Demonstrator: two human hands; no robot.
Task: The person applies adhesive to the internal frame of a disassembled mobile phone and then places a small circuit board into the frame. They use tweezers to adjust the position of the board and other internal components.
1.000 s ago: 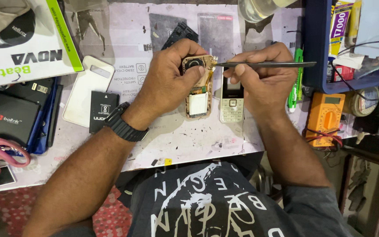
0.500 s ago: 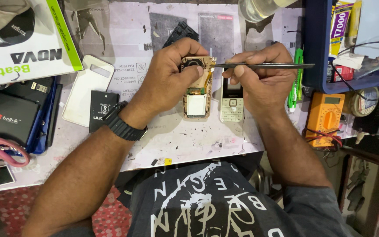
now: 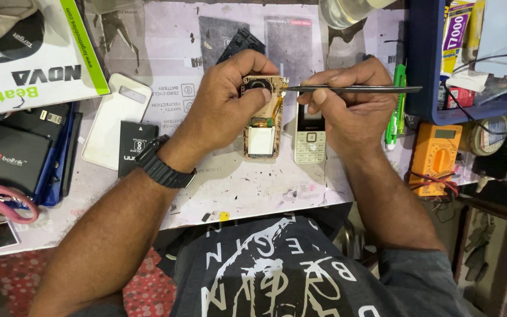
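Tweezers (image 3: 353,89) are lying level in the right hand (image 3: 350,108), pinched between thumb and fingers, with their tip touching the top right corner of the opened phone (image 3: 261,117). The left hand (image 3: 230,100) is gripping that phone at its upper end, thumb pressing on the exposed inside (a small white square is showing lower down), while its lower end is resting on the paper-covered worktop (image 3: 253,188). A black watch (image 3: 162,164) is sitting on the left wrist. Just beside the opened phone, to its right, a white keypad phone (image 3: 310,138) is lying flat, partly under the right hand. Farther right, an orange multimeter (image 3: 434,155) is resting near a green pen (image 3: 395,105). To the left, a white phone cover (image 3: 115,120) is lying next to a black battery (image 3: 133,144), well apart from both hands.
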